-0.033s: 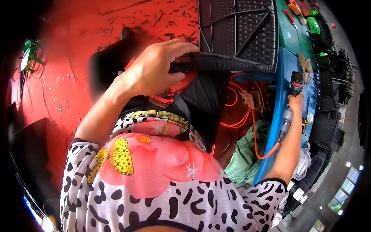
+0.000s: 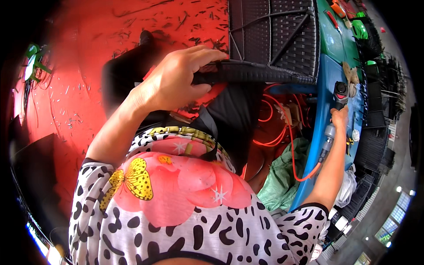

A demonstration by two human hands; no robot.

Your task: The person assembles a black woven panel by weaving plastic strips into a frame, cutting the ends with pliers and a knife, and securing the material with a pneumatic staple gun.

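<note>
A black woven wicker piece [image 2: 291, 42] with a wrapped frame edge lies in front of me. My left hand [image 2: 176, 77] holds the left end of its near edge, fingers over the top and thumb below. Out to the right, over the blue bench top [image 2: 324, 88], my right hand [image 2: 339, 118] is closed around the handle of an air tool [image 2: 340, 90]. The tool has a black and red head and a grey hose coupling [image 2: 327, 137]. From it an orange air hose [image 2: 292, 163] loops down beside the bench. The fingers' far sides are hidden.
The red floor [image 2: 84, 92] is littered with black strip offcuts. A green sack [image 2: 282, 176] sits under the bench's near side. A red-handled tool [image 2: 332, 20] and a green coil [image 2: 360, 30] lie at the far right. Stacked black woven pieces [image 2: 375, 101] stand beyond the bench.
</note>
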